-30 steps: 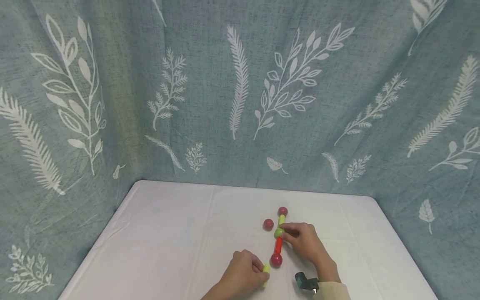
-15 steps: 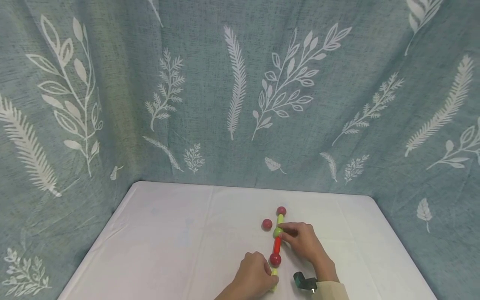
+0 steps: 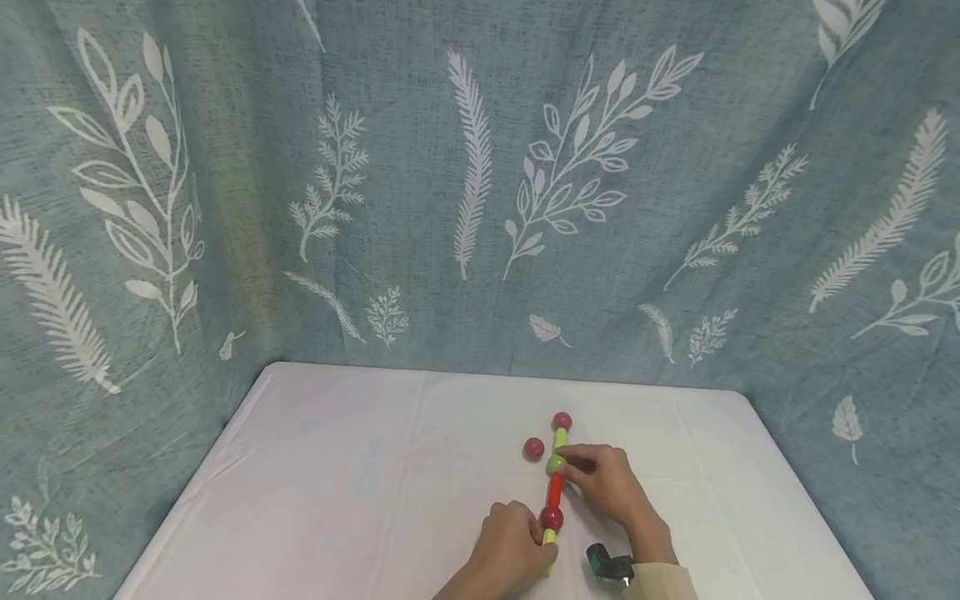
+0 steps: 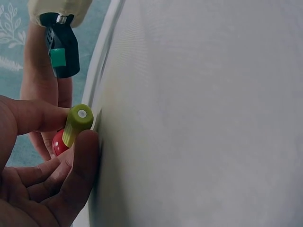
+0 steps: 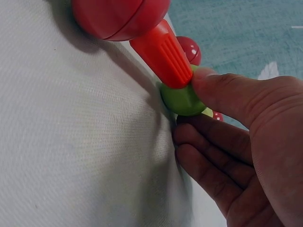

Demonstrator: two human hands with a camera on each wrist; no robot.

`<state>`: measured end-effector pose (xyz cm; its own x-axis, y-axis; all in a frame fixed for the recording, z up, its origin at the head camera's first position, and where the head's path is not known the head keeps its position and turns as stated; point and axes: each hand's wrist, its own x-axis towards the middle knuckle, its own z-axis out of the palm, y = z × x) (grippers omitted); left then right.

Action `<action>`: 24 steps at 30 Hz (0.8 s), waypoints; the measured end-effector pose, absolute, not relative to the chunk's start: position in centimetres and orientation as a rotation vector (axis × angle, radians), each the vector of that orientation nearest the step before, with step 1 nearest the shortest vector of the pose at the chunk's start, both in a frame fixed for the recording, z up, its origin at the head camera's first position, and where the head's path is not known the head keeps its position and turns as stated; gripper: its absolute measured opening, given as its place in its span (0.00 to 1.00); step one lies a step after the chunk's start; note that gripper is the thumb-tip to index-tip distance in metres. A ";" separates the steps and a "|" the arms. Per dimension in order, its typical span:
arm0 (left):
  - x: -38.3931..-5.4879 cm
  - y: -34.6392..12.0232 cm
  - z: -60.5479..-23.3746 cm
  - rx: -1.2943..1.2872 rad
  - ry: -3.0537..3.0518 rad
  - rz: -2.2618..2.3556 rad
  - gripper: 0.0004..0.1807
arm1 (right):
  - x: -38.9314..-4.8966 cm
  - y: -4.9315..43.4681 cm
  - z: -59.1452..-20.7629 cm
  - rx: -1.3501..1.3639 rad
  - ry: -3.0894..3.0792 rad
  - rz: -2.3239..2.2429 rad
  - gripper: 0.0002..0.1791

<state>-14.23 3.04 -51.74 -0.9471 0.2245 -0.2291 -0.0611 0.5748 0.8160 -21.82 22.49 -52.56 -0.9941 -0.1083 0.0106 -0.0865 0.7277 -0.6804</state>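
In the head view a line of balls and rods runs toward the person: a far red ball [image 3: 562, 421], a yellow-green rod [image 3: 560, 436], a green ball [image 3: 554, 465], a red rod [image 3: 554, 490] and a near red ball [image 3: 552, 517]. My left hand [image 3: 506, 546] pinches a second yellow-green rod [image 4: 78, 122] between thumb and fingers, its far end right at the near red ball. A pale disc marks its end in the left wrist view. My right hand [image 3: 606, 483] pinches the green ball, seen in the right wrist view beyond the grooved red rod [image 5: 163, 54].
A loose red ball [image 3: 533, 448] lies left of the line. The white-covered table [image 3: 322, 483] ends at a patterned blue-green curtain [image 3: 420, 208] behind and beside it. A dark camera [image 3: 609, 563] is strapped at the right wrist, by a cream sleeve [image 3: 662, 582].
My left hand has moved right with the yellow-green rod, bringing it up to the near red ball in line with the row. My right hand has stayed on the green ball.
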 end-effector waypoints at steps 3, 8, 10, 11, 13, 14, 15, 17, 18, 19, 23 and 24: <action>-14.2 3.1 -51.8 0.132 2.507 1.309 0.14 | -21.8 22.5 -52.5 -0.163 2.897 -1.140 0.14; -14.2 3.1 -51.8 0.130 2.497 1.325 0.14 | -21.8 22.5 -52.5 -0.162 2.895 -1.146 0.14; -14.1 3.1 -51.9 0.129 2.497 1.333 0.14 | -21.8 22.5 -52.5 -0.160 2.895 -1.141 0.14; -14.1 3.1 -51.9 0.130 2.497 1.337 0.14 | -21.8 22.5 -52.5 -0.157 2.896 -1.138 0.15; -14.2 3.1 -51.9 0.125 2.497 1.345 0.14 | -21.7 22.6 -52.4 -0.152 2.898 -1.130 0.16; -14.2 3.0 -51.9 0.122 2.496 1.349 0.14 | -21.6 22.6 -52.4 -0.148 2.898 -1.125 0.16; -14.2 3.0 -51.9 0.120 2.497 1.353 0.14 | -21.6 22.6 -52.3 -0.144 2.901 -1.119 0.17; -14.3 3.0 -51.9 0.121 2.494 1.359 0.14 | -21.5 22.7 -52.1 -0.143 2.904 -1.112 0.18; -14.3 3.0 -51.9 0.123 2.494 1.359 0.14 | -21.5 22.7 -52.0 -0.143 2.907 -1.108 0.18; -14.4 3.0 -51.9 0.127 2.494 1.361 0.14 | -21.4 22.7 -52.0 -0.143 2.909 -1.106 0.18; -14.4 3.0 -51.9 0.134 2.495 1.359 0.14 | -21.1 22.9 -51.9 -0.142 2.928 -1.094 0.19; -14.4 3.0 -51.9 0.134 2.497 1.358 0.14 | -21.0 22.9 -52.0 -0.137 2.933 -1.090 0.19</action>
<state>-14.37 2.96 -51.94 -0.9521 0.2201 -0.2122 -0.0585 0.5501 0.8330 -21.01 22.93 -51.95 -0.9961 -0.0854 0.0215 -0.0787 0.7538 -0.6524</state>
